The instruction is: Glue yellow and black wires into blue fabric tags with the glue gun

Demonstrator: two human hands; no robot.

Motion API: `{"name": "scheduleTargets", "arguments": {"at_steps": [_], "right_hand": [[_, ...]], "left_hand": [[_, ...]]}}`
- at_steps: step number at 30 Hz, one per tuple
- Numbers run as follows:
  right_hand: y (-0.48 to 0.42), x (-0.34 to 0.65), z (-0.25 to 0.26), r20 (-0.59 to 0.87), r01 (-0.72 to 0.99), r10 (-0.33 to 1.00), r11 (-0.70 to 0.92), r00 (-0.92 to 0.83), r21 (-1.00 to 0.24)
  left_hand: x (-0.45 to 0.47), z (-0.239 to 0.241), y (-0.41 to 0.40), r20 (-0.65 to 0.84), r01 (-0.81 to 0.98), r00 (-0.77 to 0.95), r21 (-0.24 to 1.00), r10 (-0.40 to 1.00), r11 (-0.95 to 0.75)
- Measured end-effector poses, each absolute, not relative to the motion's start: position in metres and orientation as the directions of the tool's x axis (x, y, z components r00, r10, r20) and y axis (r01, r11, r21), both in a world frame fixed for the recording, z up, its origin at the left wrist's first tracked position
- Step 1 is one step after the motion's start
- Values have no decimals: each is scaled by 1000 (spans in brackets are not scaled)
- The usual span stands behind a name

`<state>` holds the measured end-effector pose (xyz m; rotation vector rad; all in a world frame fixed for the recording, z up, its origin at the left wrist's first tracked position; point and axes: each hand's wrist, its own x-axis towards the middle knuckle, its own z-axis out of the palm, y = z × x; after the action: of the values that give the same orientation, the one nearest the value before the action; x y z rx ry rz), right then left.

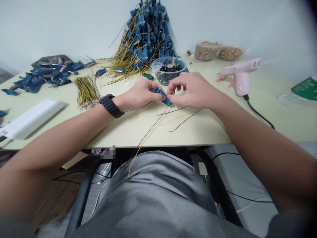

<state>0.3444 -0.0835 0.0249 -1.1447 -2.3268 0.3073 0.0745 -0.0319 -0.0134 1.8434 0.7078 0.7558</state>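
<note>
Over the middle of the table, a small blue piece (159,91) with a yellow and a black wire (151,127) trailing from it sits between my hands. My left hand (142,94), with a black watch on the wrist, pinches the piece between thumb and fingers. Thumb and forefinger of my right hand (184,89) close on its right end; what exactly the tips grip there is too small to make out. More loose black and yellow wires (184,120) lie on the table below my right hand. Just behind the hands stands a clear round tub (158,71) with small black parts.
A tall heap of blue wired pieces (151,36) leans against the wall. Left lie more blue pieces (49,72), a yellow-black wire bundle (86,89) and a white box (32,117). Right are a pink glue gun (241,74) with its cord and two tubs of nuts or shells (206,51).
</note>
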Motion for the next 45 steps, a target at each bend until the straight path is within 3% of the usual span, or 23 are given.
{"name": "scheduleTargets", "arguments": {"at_steps": [7,18,23,34,39,45], "right_hand": [[-81,342,21,354,697,782,621,-513,-360],[-84,337,19,436,535,709,704,-554,-466],[-97,328,24,450,491,698,714,-557,-500],[-103,322,25,438,446,687,717,-579,-535],[-99,326,17,469,517,680,733,-563,-442],[-84,330,0,609,518,533,826,-587,-223]], "left_hand": [[80,-8,-36,207,208,571,900,794,-384],[30,21,-14,-70,194,786,971,614,-137],[17,22,-22,-88,202,834,967,545,-152],[28,7,-40,-43,125,783,988,620,-89],[27,-3,-37,-12,57,806,997,591,-57],[23,-7,-28,73,9,820,990,567,-141]]}}
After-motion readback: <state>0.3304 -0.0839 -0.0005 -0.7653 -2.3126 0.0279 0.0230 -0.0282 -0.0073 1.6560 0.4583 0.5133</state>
